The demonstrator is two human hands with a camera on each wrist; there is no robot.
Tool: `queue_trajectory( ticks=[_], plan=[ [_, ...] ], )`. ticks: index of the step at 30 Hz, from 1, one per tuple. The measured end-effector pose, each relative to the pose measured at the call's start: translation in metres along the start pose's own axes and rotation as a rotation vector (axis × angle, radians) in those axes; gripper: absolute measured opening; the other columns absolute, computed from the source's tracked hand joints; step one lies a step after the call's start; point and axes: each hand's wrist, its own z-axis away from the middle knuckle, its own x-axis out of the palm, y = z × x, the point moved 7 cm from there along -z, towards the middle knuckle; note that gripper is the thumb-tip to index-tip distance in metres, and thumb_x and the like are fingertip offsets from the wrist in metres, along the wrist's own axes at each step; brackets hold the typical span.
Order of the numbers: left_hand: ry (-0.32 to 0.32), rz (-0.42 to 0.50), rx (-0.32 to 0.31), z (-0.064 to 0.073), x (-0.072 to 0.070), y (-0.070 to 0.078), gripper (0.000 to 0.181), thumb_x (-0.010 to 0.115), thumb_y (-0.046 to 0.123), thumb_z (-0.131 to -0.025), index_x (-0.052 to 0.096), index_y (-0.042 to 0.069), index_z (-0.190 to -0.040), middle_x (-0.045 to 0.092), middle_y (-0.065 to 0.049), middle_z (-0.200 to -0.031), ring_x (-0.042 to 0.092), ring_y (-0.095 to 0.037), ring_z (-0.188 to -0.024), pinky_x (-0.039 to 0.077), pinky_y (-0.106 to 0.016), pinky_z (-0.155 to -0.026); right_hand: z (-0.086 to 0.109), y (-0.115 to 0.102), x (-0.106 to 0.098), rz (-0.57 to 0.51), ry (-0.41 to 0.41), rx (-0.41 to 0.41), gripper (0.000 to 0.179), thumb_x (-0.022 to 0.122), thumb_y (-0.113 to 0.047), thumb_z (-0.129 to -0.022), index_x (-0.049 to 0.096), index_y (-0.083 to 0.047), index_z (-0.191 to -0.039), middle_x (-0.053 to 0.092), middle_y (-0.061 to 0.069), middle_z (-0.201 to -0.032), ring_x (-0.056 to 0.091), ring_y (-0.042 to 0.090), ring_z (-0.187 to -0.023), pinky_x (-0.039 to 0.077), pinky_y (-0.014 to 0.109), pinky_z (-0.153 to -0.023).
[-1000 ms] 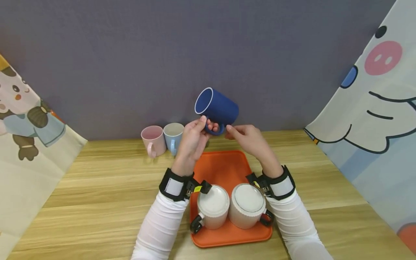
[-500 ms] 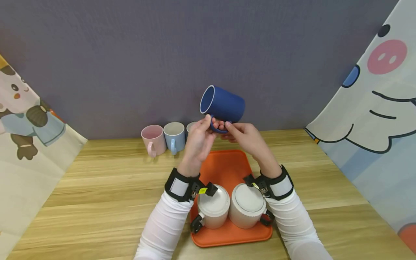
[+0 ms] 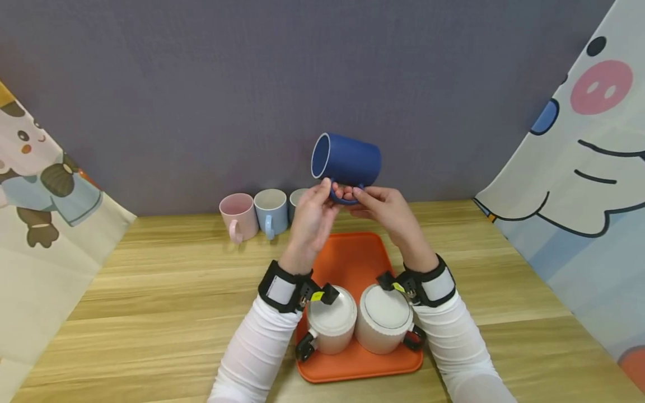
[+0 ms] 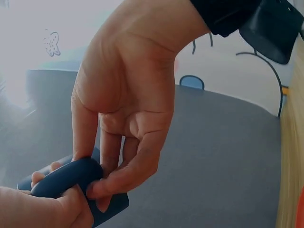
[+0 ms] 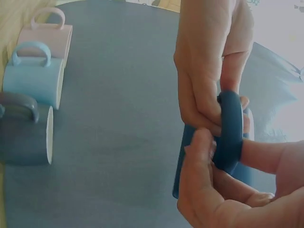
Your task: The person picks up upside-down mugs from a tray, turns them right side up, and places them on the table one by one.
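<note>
A dark blue mug [image 3: 355, 159] with a pale rim hangs on its side above the table, its mouth facing left and its handle pointing down. My left hand [image 3: 313, 221] grips the handle near the mouth end, thumb on the outside. At the handle's other end, my right hand [image 3: 393, 215] pinches it between thumb and fingers. The left wrist view shows fingers of both hands around the blue handle [image 4: 61, 179]. From the right wrist, the handle [image 5: 231, 133] covers part of the fingers and the mug body.
Against the grey backdrop stand a pink mug [image 3: 242, 215], a light blue mug [image 3: 272, 211] and a dark grey mug [image 5: 23, 137], partly hidden in the head view. An orange tray [image 3: 347, 252] below my hands bears two upside-down white mugs [image 3: 332, 322] with black handles.
The blue mug and my left hand have shifted slightly right, and the mug lies more level. My right hand has closed in and taken hold of the handle.
</note>
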Motion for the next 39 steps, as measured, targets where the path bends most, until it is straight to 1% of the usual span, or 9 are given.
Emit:
queue_trajectory(
  ticks=[3,6,9,13,19,22,27,31,39],
  plan=[
    [0.004,-0.047,0.012,-0.001,-0.001,0.0,0.029,0.036,0.011,-0.103,0.053,0.0,-0.082,0.055,-0.005,-0.078,0.061,-0.014,-0.076,0.05,-0.023,-0.08,-0.001,0.002,0.001,-0.073,0.0,0.014,0.038,0.049,-0.014,-0.099,0.053,0.017,-0.12,0.067,-0.003,-0.087,0.067,0.01,-0.079,0.055,0.025,-0.079],
    [0.026,-0.083,0.012,-0.003,-0.003,-0.003,0.026,0.038,0.01,-0.102,0.055,0.0,-0.085,0.056,-0.005,-0.081,0.06,-0.013,-0.077,0.05,-0.023,-0.08,-0.003,0.002,0.001,-0.203,-0.012,0.019,0.031,0.044,-0.011,-0.1,0.052,0.016,-0.115,0.065,-0.005,-0.083,0.065,0.008,-0.078,0.055,0.022,-0.078],
    [0.054,-0.108,0.012,-0.004,-0.004,-0.006,0.024,0.038,0.008,-0.102,0.055,-0.002,-0.088,0.057,-0.004,-0.082,0.058,-0.011,-0.078,0.05,-0.023,-0.081,-0.003,0.003,0.0,-0.35,-0.041,0.032,0.022,0.04,-0.008,-0.101,0.058,0.005,-0.103,0.066,-0.002,-0.084,0.065,0.009,-0.082,0.054,0.021,-0.08],
    [0.069,-0.131,0.009,-0.004,-0.005,-0.007,0.023,0.038,0.008,-0.102,0.055,-0.004,-0.092,0.058,-0.004,-0.084,0.058,-0.011,-0.079,0.049,-0.024,-0.082,-0.003,0.004,-0.001,-0.482,-0.05,0.065,0.026,0.04,-0.007,-0.101,0.064,-0.006,-0.089,0.066,0.001,-0.085,0.066,0.01,-0.083,0.054,0.023,-0.083],
    [0.063,-0.162,0.019,-0.003,-0.006,-0.005,0.024,0.04,0.009,-0.102,0.058,-0.006,-0.096,0.061,-0.005,-0.087,0.063,-0.012,-0.083,0.048,-0.03,-0.094,-0.004,0.003,-0.001,-0.512,-0.04,0.084,0.023,0.045,-0.012,-0.1,0.064,-0.007,-0.09,0.061,0.002,-0.09,0.062,0.011,-0.085,0.052,0.025,-0.087],
    [0.072,-0.164,0.014,-0.004,-0.008,-0.005,0.026,0.04,0.009,-0.102,0.058,-0.011,-0.101,0.062,-0.005,-0.086,0.063,-0.012,-0.084,0.046,-0.034,-0.098,-0.003,0.004,-0.001,-0.526,-0.034,0.088,0.023,0.046,-0.012,-0.099,0.064,-0.007,-0.089,0.06,0.002,-0.09,0.061,0.012,-0.084,0.053,0.025,-0.086],
    [0.08,-0.156,0.006,-0.007,-0.008,-0.006,0.03,0.04,0.008,-0.102,0.054,-0.017,-0.109,0.063,-0.005,-0.085,0.063,-0.013,-0.085,0.047,-0.034,-0.097,-0.003,0.004,-0.002,-0.61,-0.023,0.109,0.023,0.044,-0.012,-0.1,0.063,-0.005,-0.089,0.059,0.003,-0.087,0.06,0.013,-0.083,0.053,0.025,-0.084],
    [0.06,-0.159,-0.003,-0.009,-0.009,-0.007,0.032,0.04,0.009,-0.102,0.053,-0.019,-0.111,0.064,-0.005,-0.085,0.063,-0.013,-0.086,0.047,-0.032,-0.095,-0.004,0.004,-0.001,-0.661,-0.026,0.122,0.022,0.043,-0.014,-0.1,0.061,-0.003,-0.091,0.057,0.004,-0.088,0.059,0.014,-0.084,0.052,0.025,-0.085],
    [0.0,-0.28,-0.041,-0.011,-0.013,-0.008,0.036,0.042,0.011,-0.101,0.052,-0.021,-0.116,0.065,-0.006,-0.09,0.064,-0.013,-0.087,0.045,-0.04,-0.1,-0.004,0.003,-0.006,-0.725,-0.021,0.092,0.023,0.049,-0.015,-0.098,0.067,-0.004,-0.089,0.062,0.003,-0.082,0.064,0.013,-0.079,0.054,0.025,-0.082]
  ],
)
